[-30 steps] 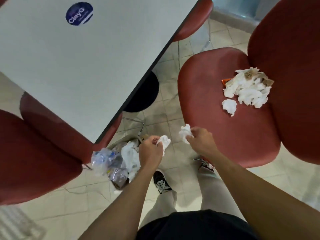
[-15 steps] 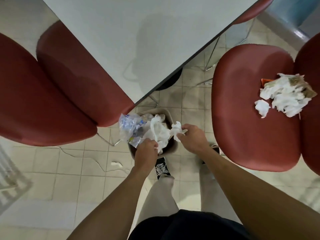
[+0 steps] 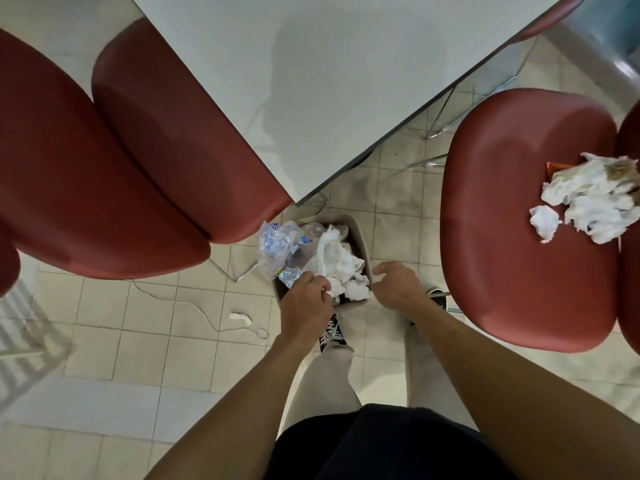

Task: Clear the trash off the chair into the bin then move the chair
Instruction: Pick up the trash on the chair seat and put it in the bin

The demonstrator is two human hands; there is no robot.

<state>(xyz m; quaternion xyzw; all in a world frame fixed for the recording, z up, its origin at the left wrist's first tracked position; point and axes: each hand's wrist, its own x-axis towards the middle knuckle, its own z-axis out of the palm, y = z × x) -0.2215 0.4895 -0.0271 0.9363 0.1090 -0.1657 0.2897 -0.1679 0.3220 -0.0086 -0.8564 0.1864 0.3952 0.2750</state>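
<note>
Crumpled white tissues heaped on red chair; bin overflowing; left hand pinching tissue, right hand empty, relaxed.

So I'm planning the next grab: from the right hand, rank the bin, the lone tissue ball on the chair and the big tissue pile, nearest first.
From the right hand:
1. Bin, right under it.
2. Lone tissue ball, on the chair seat to its right.
3. Big tissue pile, just beyond the ball.

At 3 o'clock the frame edge cuts the tissue pile. The left hand hides its fingers; the bin bottom lies buried.
</note>
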